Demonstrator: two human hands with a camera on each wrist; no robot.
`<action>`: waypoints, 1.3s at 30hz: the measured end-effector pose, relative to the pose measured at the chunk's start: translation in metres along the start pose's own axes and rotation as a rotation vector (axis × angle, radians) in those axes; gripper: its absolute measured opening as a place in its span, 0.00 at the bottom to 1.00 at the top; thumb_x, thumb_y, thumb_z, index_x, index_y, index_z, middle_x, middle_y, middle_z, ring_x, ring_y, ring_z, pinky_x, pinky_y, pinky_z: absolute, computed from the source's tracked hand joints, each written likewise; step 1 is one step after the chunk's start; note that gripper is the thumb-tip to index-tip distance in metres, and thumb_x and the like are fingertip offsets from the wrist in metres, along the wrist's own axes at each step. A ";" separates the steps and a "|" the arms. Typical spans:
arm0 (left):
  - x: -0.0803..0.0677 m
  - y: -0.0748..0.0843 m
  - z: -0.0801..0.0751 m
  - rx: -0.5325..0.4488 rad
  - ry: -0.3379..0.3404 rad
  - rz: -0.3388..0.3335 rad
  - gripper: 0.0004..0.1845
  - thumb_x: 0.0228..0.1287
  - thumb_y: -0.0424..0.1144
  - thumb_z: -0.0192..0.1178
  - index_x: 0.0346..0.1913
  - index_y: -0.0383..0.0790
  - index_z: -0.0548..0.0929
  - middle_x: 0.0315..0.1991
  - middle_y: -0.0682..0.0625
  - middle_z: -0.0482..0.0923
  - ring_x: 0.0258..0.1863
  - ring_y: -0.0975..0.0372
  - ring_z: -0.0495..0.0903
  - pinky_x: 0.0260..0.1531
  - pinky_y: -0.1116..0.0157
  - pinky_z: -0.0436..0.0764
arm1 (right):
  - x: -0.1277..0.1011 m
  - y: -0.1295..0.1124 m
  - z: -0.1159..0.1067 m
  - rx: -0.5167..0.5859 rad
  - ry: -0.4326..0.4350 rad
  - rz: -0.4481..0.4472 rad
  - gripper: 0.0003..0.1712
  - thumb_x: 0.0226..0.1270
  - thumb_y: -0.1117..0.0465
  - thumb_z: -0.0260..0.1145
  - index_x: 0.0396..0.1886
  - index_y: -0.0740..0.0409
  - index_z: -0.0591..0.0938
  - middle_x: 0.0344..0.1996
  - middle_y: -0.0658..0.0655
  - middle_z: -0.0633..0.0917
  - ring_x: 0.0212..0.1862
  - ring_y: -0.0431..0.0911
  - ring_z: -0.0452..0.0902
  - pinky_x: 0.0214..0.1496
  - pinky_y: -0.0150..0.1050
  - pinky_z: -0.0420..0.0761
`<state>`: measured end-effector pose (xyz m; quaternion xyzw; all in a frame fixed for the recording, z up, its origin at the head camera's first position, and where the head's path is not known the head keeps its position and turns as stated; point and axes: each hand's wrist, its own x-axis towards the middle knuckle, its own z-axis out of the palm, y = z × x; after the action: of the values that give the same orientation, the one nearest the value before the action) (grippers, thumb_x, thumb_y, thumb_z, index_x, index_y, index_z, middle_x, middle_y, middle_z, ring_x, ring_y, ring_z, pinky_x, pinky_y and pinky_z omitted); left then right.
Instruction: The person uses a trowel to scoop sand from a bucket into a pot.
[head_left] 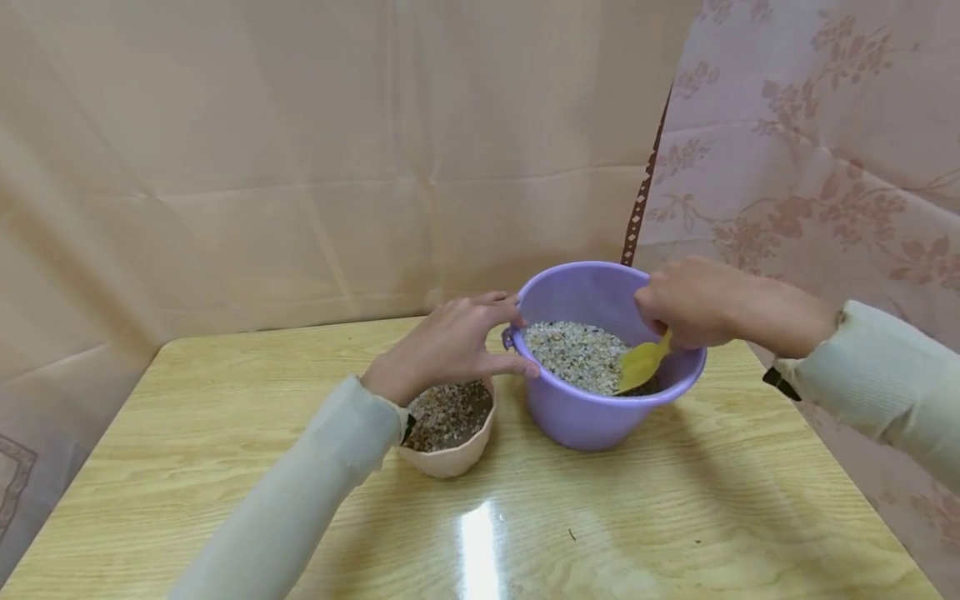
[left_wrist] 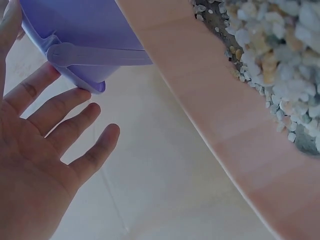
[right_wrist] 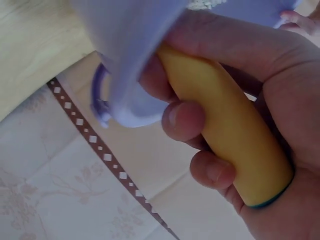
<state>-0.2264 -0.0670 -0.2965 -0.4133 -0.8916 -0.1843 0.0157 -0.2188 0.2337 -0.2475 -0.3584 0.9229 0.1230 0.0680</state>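
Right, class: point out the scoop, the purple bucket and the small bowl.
scoop (head_left: 640, 364), head view, yellow blade.
purple bucket (head_left: 592, 417), head view, front wall.
small bowl (head_left: 450, 460), head view, outer side.

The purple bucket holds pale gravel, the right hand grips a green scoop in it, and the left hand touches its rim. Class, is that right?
One detail is wrong: the scoop is yellow, not green, as the head view shows. The rest stands: the right hand grips it inside the purple bucket of pale gravel, and the left hand touches the rim.
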 end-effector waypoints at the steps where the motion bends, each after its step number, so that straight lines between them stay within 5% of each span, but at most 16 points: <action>1: 0.000 0.000 0.000 0.000 -0.001 -0.002 0.32 0.54 0.67 0.67 0.54 0.47 0.84 0.65 0.44 0.76 0.64 0.53 0.75 0.62 0.51 0.73 | 0.000 0.000 0.002 0.002 0.015 -0.011 0.17 0.39 0.61 0.81 0.17 0.45 0.77 0.17 0.44 0.75 0.21 0.43 0.69 0.23 0.39 0.71; 10: 0.001 0.000 0.001 0.007 -0.005 -0.001 0.33 0.55 0.68 0.66 0.54 0.47 0.83 0.64 0.45 0.76 0.58 0.55 0.79 0.57 0.53 0.77 | -0.006 0.003 0.018 0.022 0.119 -0.067 0.29 0.37 0.59 0.80 0.09 0.44 0.63 0.11 0.42 0.61 0.17 0.40 0.53 0.20 0.35 0.55; 24: 0.002 0.001 0.003 -0.004 -0.012 -0.010 0.33 0.54 0.68 0.67 0.54 0.46 0.83 0.59 0.48 0.80 0.55 0.57 0.81 0.55 0.54 0.77 | -0.009 0.005 0.025 0.069 0.162 -0.077 0.18 0.41 0.56 0.83 0.13 0.42 0.78 0.13 0.40 0.73 0.16 0.39 0.64 0.18 0.36 0.67; 39: 0.003 0.002 0.003 -0.009 0.002 0.003 0.32 0.54 0.66 0.68 0.52 0.45 0.83 0.53 0.51 0.83 0.46 0.62 0.82 0.46 0.59 0.79 | -0.010 0.004 0.029 0.051 0.210 -0.140 0.24 0.43 0.55 0.82 0.11 0.41 0.72 0.11 0.39 0.67 0.15 0.37 0.58 0.16 0.33 0.63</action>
<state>-0.2266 -0.0630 -0.2979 -0.4146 -0.8901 -0.1886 0.0150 -0.2131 0.2513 -0.2726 -0.4309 0.9006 0.0563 -0.0116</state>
